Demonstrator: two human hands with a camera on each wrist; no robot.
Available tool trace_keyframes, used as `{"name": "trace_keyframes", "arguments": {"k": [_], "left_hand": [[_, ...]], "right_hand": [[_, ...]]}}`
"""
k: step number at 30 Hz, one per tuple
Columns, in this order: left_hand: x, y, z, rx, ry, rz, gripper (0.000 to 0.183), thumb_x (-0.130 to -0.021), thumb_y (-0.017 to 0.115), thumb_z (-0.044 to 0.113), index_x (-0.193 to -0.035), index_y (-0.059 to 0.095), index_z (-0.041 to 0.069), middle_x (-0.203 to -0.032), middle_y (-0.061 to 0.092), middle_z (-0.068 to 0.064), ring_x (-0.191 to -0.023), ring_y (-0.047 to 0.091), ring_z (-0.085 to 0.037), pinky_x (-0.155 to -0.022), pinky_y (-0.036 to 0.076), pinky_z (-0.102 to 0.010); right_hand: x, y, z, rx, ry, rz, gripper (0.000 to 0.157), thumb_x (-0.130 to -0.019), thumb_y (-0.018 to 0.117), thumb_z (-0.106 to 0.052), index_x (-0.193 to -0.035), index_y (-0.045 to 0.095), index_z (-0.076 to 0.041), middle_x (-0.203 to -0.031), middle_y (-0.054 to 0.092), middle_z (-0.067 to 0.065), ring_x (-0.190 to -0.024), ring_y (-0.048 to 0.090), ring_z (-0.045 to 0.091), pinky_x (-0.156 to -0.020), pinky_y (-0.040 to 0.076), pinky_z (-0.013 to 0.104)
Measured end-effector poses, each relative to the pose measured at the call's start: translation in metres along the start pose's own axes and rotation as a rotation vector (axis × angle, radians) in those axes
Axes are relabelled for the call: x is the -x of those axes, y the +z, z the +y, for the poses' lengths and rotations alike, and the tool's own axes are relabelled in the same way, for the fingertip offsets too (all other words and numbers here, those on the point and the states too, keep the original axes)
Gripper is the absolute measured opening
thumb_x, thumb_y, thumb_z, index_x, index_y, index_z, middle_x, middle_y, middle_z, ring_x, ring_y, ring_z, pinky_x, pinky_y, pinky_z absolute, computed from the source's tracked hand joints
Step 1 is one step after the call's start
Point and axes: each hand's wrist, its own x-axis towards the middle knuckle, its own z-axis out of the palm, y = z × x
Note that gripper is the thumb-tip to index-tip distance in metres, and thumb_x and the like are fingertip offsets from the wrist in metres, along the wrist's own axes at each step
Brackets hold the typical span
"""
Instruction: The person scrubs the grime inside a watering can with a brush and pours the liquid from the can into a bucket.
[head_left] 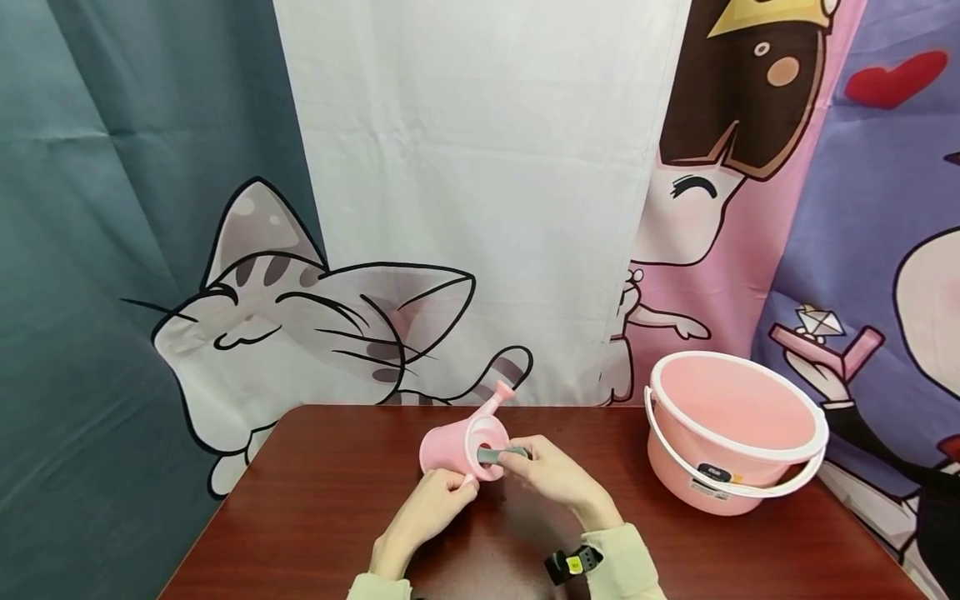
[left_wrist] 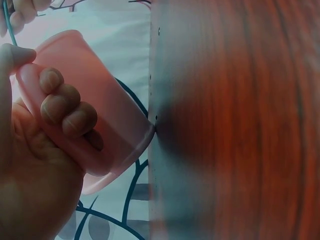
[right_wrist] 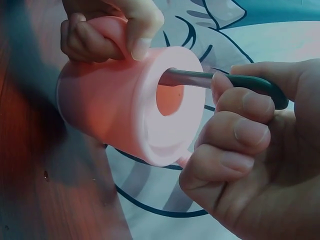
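Note:
A pink watering can [head_left: 446, 448] is tipped on its side above the table, its opening turned toward the right. My left hand [head_left: 435, 508] grips its handle; in the left wrist view the fingers [left_wrist: 75, 112] curl through the handle loop. My right hand [head_left: 558, 479] holds a tool with a dark green handle [right_wrist: 257, 87] and a grey metal shaft [right_wrist: 187, 78]. The shaft passes through the round hole in the can's top. Its far end is hidden inside, so the kind of tool cannot be told.
On the right of the brown wooden table [head_left: 315, 500] stands a pink bucket [head_left: 675, 458] with a white rim and a white handle lowered across its front. Behind the table hangs a cartoon-printed curtain [head_left: 480, 167].

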Motion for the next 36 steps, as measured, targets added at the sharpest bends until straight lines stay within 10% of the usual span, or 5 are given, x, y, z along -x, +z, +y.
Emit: {"name": "trace_keyframes", "arguments": {"k": [36], "left_hand": [[-0.001,0.000,0.005,-0.025,0.005,-0.003,0.043,-0.091,0.058,0.021,-0.053,0.037,0.019,-0.049,0.022,0.014,-0.048,0.024,-0.002,-0.044,0.022,-0.022]], "right_hand": [[-0.011,0.022,0.003,-0.065,-0.005,0.100,0.034,-0.098,0.050,-0.003,-0.067,0.048,0.010,-0.051,0.029,-0.003,-0.045,0.024,0.009,-0.044,0.021,0.023]]}}
